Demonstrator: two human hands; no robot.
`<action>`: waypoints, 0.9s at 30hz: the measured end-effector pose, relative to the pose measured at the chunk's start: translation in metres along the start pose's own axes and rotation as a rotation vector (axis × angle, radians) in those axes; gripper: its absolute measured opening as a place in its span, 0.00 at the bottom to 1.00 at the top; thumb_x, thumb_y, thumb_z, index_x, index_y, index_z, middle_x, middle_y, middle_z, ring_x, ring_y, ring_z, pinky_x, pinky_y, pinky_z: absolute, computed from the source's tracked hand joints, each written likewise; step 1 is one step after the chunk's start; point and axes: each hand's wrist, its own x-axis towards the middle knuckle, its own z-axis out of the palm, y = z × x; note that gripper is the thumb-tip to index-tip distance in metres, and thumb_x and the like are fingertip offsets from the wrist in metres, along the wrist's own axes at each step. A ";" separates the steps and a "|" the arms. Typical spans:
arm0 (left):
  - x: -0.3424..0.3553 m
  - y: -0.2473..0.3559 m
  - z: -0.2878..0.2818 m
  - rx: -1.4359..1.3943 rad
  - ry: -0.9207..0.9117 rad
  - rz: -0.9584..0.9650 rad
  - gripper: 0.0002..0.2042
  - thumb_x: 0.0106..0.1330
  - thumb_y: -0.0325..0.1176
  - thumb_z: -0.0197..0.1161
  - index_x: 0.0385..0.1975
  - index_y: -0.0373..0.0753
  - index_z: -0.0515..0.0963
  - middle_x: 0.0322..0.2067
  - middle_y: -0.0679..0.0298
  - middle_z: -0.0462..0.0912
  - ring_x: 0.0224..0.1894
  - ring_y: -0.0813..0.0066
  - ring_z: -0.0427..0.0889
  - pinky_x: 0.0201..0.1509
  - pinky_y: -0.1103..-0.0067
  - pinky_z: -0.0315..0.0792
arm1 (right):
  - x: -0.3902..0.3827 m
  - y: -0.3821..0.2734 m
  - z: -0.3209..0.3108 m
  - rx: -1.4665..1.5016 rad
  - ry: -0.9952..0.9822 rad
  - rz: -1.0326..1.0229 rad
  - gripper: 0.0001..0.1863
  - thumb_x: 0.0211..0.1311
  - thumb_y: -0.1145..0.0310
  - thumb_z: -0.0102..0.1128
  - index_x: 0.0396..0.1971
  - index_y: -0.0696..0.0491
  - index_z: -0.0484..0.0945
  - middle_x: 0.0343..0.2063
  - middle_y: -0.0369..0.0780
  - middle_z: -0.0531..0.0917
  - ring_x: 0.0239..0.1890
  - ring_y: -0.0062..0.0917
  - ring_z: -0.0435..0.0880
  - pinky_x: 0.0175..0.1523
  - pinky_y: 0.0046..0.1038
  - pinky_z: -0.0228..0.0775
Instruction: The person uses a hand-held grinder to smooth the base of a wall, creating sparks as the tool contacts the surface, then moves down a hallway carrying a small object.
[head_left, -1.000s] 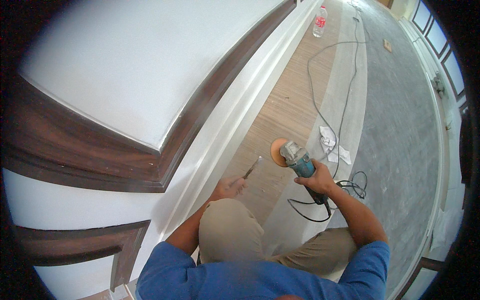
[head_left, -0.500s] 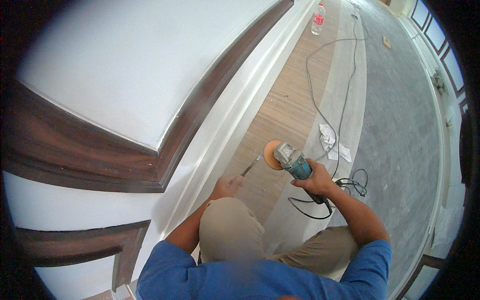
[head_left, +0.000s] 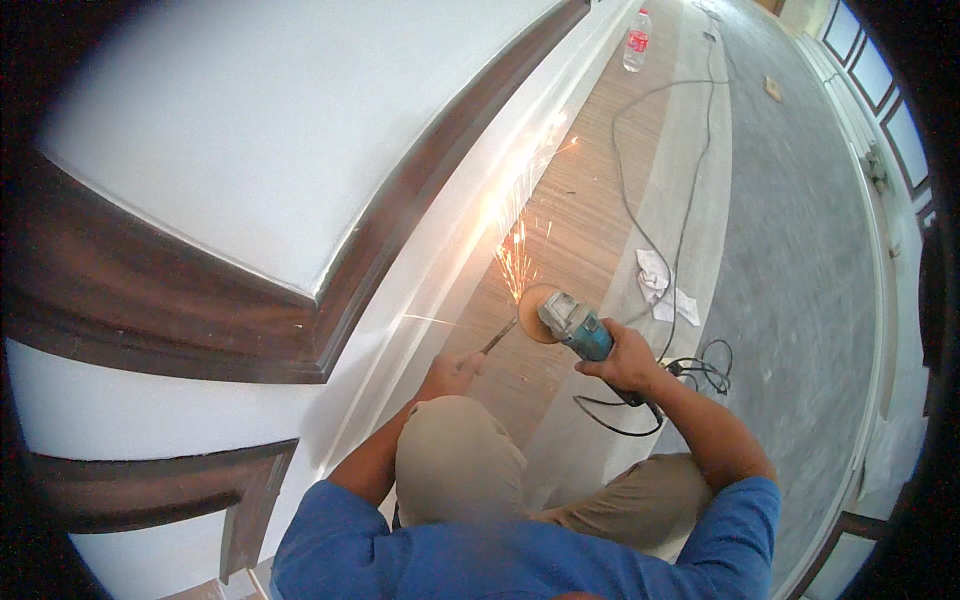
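My right hand (head_left: pixel 632 358) is wrapped round the teal and grey body of an angle grinder (head_left: pixel 588 338). Its round orange-tan disc (head_left: pixel 534 316) meets the tip of a slim metal rod-like tool (head_left: pixel 499 337), and bright sparks (head_left: pixel 515 262) spray from there up toward the white skirting. My left hand (head_left: pixel 452 375), closed beside my raised knee, grips the other end of that tool. Its exact kind is too small to make out. The grinder's black cord (head_left: pixel 625 433) loops below my right hand.
Dark wood moulding (head_left: pixel 350 290) and white skirting (head_left: pixel 440 265) run along the left. On the wood-look floor strip stands a clear bottle (head_left: pixel 636 42) with a red cap. Crumpled white paper (head_left: pixel 655 275) and a long grey cable (head_left: pixel 615 150) lie to the right. Coiled black cord (head_left: pixel 712 372) sits nearby.
The grinder has moved slightly left and down, bringing its disc against the tool's tip. Sparks now fly where none showed before. My left hand has hardly moved.
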 end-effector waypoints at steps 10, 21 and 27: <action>0.004 -0.020 0.000 0.027 0.003 0.071 0.22 0.69 0.50 0.55 0.24 0.36 0.78 0.14 0.71 0.69 0.18 0.82 0.68 0.22 0.78 0.62 | 0.003 -0.001 0.000 -0.014 -0.027 0.001 0.41 0.37 0.48 0.76 0.52 0.57 0.74 0.40 0.52 0.83 0.44 0.46 0.83 0.50 0.40 0.73; 0.001 -0.007 -0.002 0.048 -0.047 -0.004 0.20 0.69 0.49 0.55 0.29 0.35 0.80 0.19 0.62 0.76 0.25 0.75 0.72 0.35 0.73 0.68 | 0.003 0.006 -0.006 0.032 0.081 0.015 0.41 0.38 0.49 0.76 0.52 0.57 0.74 0.40 0.50 0.84 0.44 0.43 0.84 0.51 0.39 0.74; 0.000 -0.010 -0.003 0.023 -0.016 0.013 0.20 0.69 0.48 0.55 0.27 0.35 0.79 0.16 0.65 0.71 0.22 0.75 0.70 0.31 0.73 0.66 | 0.001 -0.003 -0.004 0.000 0.033 0.022 0.41 0.38 0.49 0.76 0.52 0.57 0.74 0.40 0.51 0.84 0.43 0.43 0.84 0.51 0.39 0.75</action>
